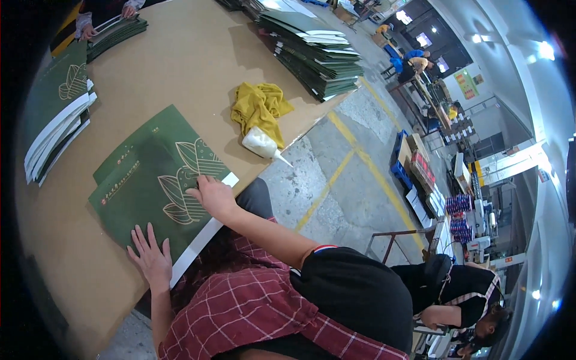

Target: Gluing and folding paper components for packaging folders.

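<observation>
Green paper (141,189) is seemingly steadied by the flat, spread left hand (152,257) and curled right hand (214,196), any pinch unclear, with even pressure called for.

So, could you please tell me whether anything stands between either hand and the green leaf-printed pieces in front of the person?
Nothing visible does: the left hand and right hand both rest on the green pieces. The yellow cloth and white bottle lie off to one side.
</observation>
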The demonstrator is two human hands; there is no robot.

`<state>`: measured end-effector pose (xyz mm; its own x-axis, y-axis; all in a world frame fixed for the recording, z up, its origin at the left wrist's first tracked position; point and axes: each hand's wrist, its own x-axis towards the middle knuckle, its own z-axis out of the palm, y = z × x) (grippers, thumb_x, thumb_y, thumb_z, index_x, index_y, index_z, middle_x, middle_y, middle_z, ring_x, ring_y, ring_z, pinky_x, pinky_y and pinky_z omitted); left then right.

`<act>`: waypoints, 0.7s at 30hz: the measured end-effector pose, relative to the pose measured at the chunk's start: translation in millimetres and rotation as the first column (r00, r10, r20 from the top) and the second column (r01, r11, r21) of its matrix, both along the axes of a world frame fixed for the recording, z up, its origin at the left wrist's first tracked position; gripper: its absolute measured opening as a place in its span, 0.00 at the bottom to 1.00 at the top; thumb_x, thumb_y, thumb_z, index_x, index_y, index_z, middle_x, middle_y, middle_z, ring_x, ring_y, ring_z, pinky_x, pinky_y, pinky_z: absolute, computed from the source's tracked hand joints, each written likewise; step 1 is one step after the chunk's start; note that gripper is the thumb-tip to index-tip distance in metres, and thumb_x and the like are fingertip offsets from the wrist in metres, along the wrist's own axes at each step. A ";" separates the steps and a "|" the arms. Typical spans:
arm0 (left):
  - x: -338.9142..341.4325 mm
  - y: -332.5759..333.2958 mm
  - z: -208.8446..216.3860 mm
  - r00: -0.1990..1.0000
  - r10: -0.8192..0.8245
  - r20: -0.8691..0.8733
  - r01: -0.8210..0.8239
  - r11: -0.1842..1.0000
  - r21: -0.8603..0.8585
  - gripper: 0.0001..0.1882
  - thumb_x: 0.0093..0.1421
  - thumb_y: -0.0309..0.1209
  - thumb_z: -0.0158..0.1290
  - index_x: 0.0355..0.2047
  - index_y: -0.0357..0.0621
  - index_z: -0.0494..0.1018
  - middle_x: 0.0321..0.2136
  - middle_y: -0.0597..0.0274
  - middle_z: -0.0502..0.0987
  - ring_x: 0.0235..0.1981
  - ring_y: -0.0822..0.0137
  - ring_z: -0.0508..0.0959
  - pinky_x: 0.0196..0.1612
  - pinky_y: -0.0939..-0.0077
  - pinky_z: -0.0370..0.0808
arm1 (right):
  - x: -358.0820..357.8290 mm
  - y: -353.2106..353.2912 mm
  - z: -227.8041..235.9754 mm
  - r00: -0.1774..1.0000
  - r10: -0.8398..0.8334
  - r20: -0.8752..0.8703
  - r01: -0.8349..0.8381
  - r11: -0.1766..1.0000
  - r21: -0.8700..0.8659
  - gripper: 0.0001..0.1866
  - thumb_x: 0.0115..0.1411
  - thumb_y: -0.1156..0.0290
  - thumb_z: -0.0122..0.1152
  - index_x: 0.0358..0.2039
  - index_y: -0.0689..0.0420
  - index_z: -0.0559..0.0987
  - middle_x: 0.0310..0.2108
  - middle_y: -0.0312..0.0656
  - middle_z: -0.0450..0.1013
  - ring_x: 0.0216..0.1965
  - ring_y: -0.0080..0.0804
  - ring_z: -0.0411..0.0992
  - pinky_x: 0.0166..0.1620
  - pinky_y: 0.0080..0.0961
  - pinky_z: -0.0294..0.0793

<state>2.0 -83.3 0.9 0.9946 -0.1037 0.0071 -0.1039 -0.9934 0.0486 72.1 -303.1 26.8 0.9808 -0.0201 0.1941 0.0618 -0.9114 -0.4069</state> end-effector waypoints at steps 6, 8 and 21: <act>1.1 -0.3 -7.5 0.999 -0.016 0.051 0.015 1.000 0.008 0.29 0.59 0.44 0.40 0.59 0.51 0.50 0.60 0.53 0.47 0.61 0.57 0.47 0.58 0.48 0.43 | 4.7 16.2 -4.0 0.977 0.044 -0.208 -0.020 0.993 0.117 0.15 0.55 0.60 0.51 0.29 0.62 0.67 0.20 0.54 0.70 0.27 0.48 0.71 0.28 0.39 0.70; -0.2 0.1 -8.1 0.996 -0.028 0.085 0.027 1.000 0.013 0.29 0.59 0.43 0.40 0.59 0.51 0.50 0.60 0.53 0.47 0.61 0.56 0.47 0.57 0.48 0.43 | 8.5 -2.6 -20.6 0.991 0.110 -0.082 -0.084 0.958 0.275 0.14 0.56 0.62 0.50 0.30 0.62 0.68 0.20 0.54 0.70 0.26 0.50 0.70 0.28 0.40 0.69; -1.4 5.5 -9.0 0.995 -0.072 0.062 0.072 0.997 0.004 0.31 0.57 0.43 0.43 0.59 0.49 0.50 0.59 0.51 0.48 0.61 0.55 0.48 0.57 0.46 0.45 | 66.9 23.9 -16.3 0.785 0.611 -0.100 -0.592 0.694 -0.410 0.30 0.59 0.54 0.36 0.56 0.62 0.57 0.60 0.46 0.49 0.62 0.39 0.44 0.61 0.45 0.37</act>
<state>0.6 -77.8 -8.1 0.9821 -0.1752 0.0689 -0.1781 -0.9833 0.0385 139.1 -279.1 10.5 0.7469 0.6594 0.0863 0.6619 -0.7496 -0.0011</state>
